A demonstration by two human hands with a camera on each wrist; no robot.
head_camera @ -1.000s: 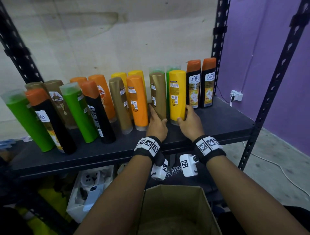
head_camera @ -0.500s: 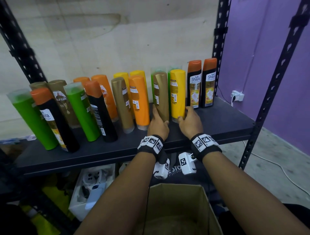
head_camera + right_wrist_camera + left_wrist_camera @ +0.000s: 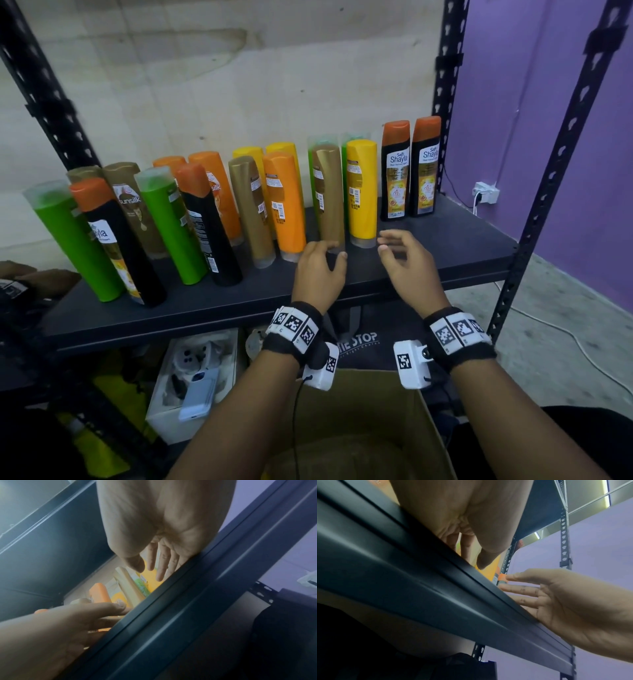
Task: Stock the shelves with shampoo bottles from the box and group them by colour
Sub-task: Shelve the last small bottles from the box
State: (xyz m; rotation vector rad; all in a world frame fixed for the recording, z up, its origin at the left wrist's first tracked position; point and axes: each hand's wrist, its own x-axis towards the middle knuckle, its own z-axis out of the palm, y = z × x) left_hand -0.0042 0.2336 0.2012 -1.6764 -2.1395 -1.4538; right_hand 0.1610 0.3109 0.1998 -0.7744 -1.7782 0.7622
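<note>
Most of the stocking looks done: the dark shelf (image 3: 445, 246) carries a long double row of upright shampoo bottles, and the cardboard box (image 3: 363, 428) at the near edge shows only its brown inside where I can see into it, though its floor is partly hidden by the arms. The grouping is what remains, to my eye. At the far right 2 black bottles (image 3: 409, 169) with orange caps stand together, touching, which looks like a finished group, but other black ones stand well apart from them toward the left, mixed among green bottles (image 3: 171, 226), gold and orange ones. In the middle a gold bottle (image 3: 329, 195) stands just beside a yellow bottle (image 3: 362, 195), with green ones behind them, so colours are plainly mingled there. The left hand (image 3: 318, 270) hovers at the foot of the gold bottle with its fingers loosely curled and nothing in them; whether a fingertip touches the bottle I cannot tell. The right hand (image 3: 407, 263) is spread and relaxed, holding nothing, just near the foot of the yellow bottle and apart from it. The bottles are tall, slim and smooth, standing cap-down on translucent bases or cap-up with orange tops, many with barcode stickers facing out rather than the front labels. On the lower level beneath sits a white tub (image 3: 191, 377) of odds and ends.
</note>
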